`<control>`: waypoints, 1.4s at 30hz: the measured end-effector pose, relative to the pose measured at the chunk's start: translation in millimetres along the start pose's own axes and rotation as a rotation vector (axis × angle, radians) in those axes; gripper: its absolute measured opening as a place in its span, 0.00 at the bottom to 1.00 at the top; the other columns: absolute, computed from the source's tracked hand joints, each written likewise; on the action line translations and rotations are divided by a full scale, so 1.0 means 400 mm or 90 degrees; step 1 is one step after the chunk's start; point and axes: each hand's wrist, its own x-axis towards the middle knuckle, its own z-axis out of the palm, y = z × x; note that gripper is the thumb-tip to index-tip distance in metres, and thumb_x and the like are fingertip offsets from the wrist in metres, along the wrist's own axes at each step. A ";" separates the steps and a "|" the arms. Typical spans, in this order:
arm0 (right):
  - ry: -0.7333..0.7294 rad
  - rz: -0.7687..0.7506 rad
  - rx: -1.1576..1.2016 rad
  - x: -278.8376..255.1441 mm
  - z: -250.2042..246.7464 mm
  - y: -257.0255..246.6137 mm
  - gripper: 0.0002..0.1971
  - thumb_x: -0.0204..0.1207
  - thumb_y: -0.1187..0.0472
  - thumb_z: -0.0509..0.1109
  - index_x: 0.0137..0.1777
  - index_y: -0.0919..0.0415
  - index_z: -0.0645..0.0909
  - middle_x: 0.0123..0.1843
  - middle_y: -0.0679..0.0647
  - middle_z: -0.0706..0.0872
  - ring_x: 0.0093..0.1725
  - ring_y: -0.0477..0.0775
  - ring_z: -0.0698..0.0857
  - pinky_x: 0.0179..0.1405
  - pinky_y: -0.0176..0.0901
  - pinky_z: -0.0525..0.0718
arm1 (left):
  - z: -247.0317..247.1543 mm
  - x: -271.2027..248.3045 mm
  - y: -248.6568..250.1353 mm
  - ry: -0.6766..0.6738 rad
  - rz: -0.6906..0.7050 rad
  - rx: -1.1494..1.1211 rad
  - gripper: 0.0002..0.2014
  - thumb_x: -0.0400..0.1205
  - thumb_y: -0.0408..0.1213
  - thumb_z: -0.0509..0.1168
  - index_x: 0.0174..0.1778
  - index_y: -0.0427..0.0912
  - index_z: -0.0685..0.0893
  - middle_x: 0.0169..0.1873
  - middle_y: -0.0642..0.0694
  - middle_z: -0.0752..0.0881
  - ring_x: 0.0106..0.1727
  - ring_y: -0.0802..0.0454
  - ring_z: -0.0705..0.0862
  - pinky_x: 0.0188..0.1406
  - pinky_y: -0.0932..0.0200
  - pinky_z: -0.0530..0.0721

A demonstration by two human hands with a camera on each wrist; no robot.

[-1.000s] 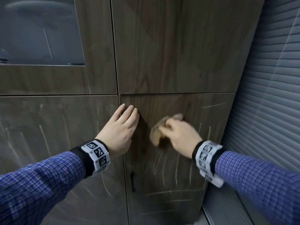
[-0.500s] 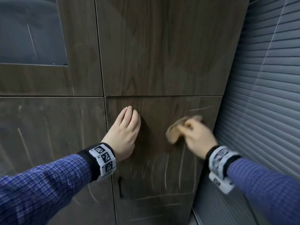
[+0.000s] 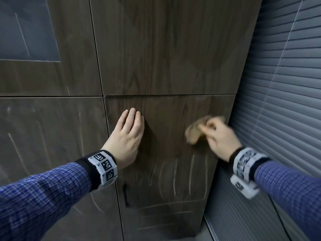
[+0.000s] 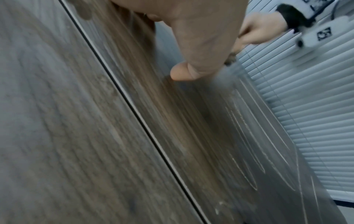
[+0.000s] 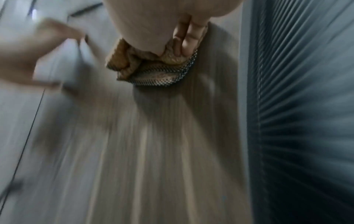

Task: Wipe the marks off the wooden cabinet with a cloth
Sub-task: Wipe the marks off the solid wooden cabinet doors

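Observation:
A dark wooden cabinet (image 3: 165,58) fills the head view, with pale chalk-like marks (image 3: 175,176) on its lower right door. My right hand (image 3: 217,134) grips a bunched tan cloth (image 3: 193,133) and presses it against that door near its right edge. In the right wrist view the fingers (image 5: 186,39) curl round the cloth (image 5: 153,66), which has a checked edge. My left hand (image 3: 129,133) lies flat on the same door, fingers straight and together, left of the cloth. The left thumb (image 4: 182,72) shows in the left wrist view, above the marks (image 4: 247,144).
Grey horizontal window blinds (image 3: 286,84) stand right beside the cabinet's right edge. More pale marks (image 3: 15,150) cover the lower left door. A glass panel (image 3: 26,28) sits in the upper left door. A small dark handle (image 3: 125,193) is at the lower door's left edge.
My right hand has slid the cloth rightward across the lower door toward its right edge; marks near the top right of that door are gone. The left hand stays flat on the door.

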 end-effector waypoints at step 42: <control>0.026 -0.016 0.063 0.038 0.307 -0.363 0.14 0.84 0.53 0.63 0.60 0.58 0.86 0.47 0.52 0.79 0.42 0.48 0.77 0.36 0.41 0.76 | 0.160 -0.233 -0.015 -0.015 -0.001 -0.017 0.45 0.66 0.39 0.64 0.83 0.28 0.66 0.85 0.33 0.63 0.86 0.34 0.61 0.86 0.33 0.55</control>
